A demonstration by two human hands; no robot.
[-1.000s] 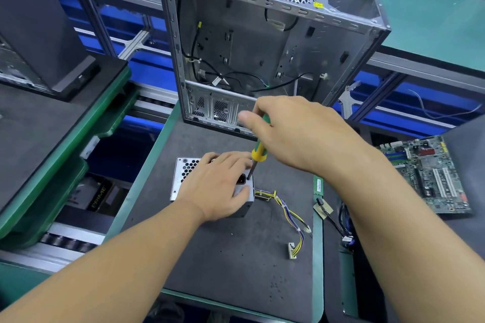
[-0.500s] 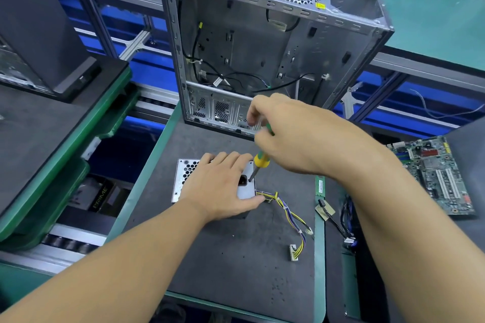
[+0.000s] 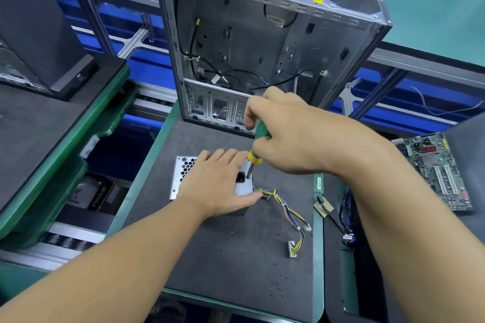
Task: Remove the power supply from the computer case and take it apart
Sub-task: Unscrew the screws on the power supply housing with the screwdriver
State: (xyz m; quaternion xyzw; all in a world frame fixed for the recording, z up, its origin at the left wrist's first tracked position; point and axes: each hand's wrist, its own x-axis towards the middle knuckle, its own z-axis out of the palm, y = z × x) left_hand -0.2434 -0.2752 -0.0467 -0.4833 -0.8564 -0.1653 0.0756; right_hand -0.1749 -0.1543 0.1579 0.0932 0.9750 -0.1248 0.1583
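**On the grey mat: screwdriver set to the power supply**

On the grey mat, in front of the open computer case, the power supply lies outside the case. The left hand rests flat on top of it, fingers stretched and loose, with the thumb at the side where the yellow and dark wires come out. The right hand has its fingers curled round the green handle of a screwdriver. The tool stands nearly upright, its tip on the silver face beside the black socket. A circuit board lies well apart on the right.
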